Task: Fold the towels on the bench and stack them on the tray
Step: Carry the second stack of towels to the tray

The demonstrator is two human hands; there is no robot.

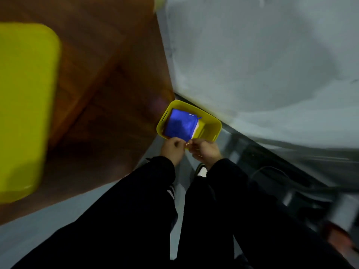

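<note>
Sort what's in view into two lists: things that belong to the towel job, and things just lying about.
Belongs to the job:
- small yellow plastic tray
- folded blue towel inside it
- both hands, left and right, at the tray's near rim

Just lying about:
- large blurred yellow plastic object
- brown wooden surface
- grey cloth

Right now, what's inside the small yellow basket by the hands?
A folded blue towel lies on top inside the yellow basket, with a white edge showing beneath it at one side. Whatever else lies under the blue towel is covered. Both hands are at the near rim.
</note>
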